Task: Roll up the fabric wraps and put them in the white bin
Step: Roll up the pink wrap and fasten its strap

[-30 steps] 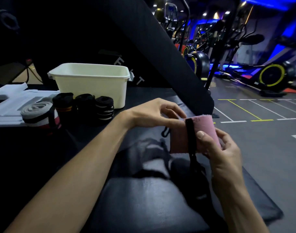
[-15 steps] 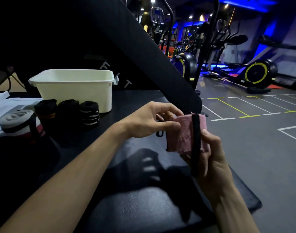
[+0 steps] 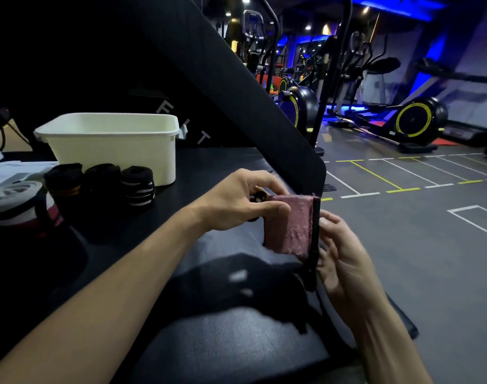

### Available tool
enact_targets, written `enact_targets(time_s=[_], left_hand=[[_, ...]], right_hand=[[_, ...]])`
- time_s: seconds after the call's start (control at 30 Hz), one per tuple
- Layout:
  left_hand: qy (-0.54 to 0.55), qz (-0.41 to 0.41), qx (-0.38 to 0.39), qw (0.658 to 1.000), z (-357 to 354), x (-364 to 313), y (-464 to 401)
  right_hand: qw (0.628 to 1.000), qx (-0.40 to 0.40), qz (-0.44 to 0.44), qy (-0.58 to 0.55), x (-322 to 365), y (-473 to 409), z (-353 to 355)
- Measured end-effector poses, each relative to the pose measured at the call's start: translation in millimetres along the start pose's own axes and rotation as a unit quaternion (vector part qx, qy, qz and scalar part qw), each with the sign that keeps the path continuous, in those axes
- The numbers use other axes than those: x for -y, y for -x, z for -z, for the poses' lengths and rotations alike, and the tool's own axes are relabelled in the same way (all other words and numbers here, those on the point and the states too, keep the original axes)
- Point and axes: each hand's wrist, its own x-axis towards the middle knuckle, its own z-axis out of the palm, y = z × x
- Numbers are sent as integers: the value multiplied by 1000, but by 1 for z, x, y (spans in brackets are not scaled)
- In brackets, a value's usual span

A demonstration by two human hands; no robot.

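Note:
A pink fabric wrap (image 3: 288, 225) with a black strap along its right edge hangs in the air over the black padded bench (image 3: 223, 342). My left hand (image 3: 236, 202) pinches its upper left end, where a small rolled part shows. My right hand (image 3: 344, 253) holds the strap edge from behind, fingers partly hidden by the wrap. The white bin (image 3: 112, 148) stands at the back left. In front of it stand three rolled black wraps (image 3: 101, 184) and a rolled grey wrap (image 3: 14, 198).
A slanted black panel (image 3: 236, 79) rises behind the bench. White papers (image 3: 4, 170) lie at the far left. Exercise bikes (image 3: 414, 120) and marked gym floor (image 3: 403, 217) lie to the right, beyond the bench edge.
The pink wrap has swung so its black strap now sits at the right edge. My right hand slid behind and below it. The view shifted slightly.

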Motion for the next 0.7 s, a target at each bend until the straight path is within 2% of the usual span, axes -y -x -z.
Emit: enact_targets(time_s=[0.1,0.2,0.27,0.4,0.6,0.7], left_hand=[[-55,-3,-10,998,-2,-1,0],[-130,-12,-18,991,-8,-1,-1],[-165,-14,-28,986,-14,-2,-2],[-201,-4,-74,977,-27,-2,-2],[-245,7,-155,957,-58,-6,-2],[-209,-10,-145,967,-55,-10,-2]], right_hand=[[991,-51,77,96,-4,1,5],[955,-88,155,236,-10,-3,13],[942,-102,166,274,-12,-3,11],[918,-66,146,363,-17,4,5],[905,-139,152,372,-24,1,4],[910,-160,159,348,-25,0,5]])
